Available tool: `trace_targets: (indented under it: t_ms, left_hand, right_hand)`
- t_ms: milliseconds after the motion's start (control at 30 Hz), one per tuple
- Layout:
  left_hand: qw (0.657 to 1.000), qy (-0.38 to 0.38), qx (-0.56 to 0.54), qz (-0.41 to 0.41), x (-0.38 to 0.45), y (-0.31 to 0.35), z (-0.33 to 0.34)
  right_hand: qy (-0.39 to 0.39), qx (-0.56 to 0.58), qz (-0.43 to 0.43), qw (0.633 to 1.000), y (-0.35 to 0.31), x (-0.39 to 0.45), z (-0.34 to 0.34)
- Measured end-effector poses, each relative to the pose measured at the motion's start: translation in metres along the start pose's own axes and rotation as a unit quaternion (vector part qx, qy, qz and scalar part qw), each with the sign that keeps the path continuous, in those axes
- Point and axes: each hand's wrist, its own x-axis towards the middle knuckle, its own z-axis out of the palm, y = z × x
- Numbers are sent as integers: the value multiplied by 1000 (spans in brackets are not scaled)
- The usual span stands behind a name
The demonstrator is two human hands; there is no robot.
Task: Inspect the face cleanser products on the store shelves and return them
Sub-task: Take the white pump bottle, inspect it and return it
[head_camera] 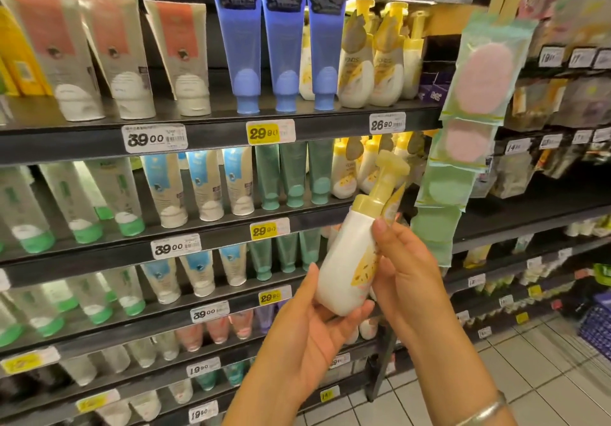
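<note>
The left hand cups the base of a white pump bottle from below, fingers curled under it and thumb up along its left side. The right hand grips its right side, thumb pressed near the shoulder, fingers wrapped behind. The smooth, rounded plastic bottle tilts right, in front of the shelves, with a pale yellow pump head and yellow label. A metal bangle circles the right wrist.
</note>
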Motion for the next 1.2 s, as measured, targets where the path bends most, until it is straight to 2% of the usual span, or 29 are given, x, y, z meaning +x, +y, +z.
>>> trace_targets:
  t_ms: [133,300,467,600,700,767,1000,1200]
  left_hand:
    - [999,-9,-7,39,2,3,-3]
    - [995,7,55,84,6,3,-11]
    - [982,7,130,138,8,-1,-12]
    - [978,13,135,156,6,-4,-7]
    - [989,4,93,117,4,-6,-6]
    - [989,3,104,107,3,-6,-6]
    - [968,43,183,164,4,-10,-3]
    - [967,52,192,157,0,-10,-1]
  right_hand:
    - [-25,-48,7,999,3,5,-1]
    - [-63,-109,16,992,6,6,-1]
    - [-36,-175,17,984,9,5,-2]
    - [-14,-143,-6,990,9,5,-5]
    - [-28,-103,-11,994,8,3,-5]
    - [-33,-90,-9,995,6,2,-6]
    - [-27,-112,24,993,0,3,-9]
    - [-21,-138,13,990,-2,3,-15]
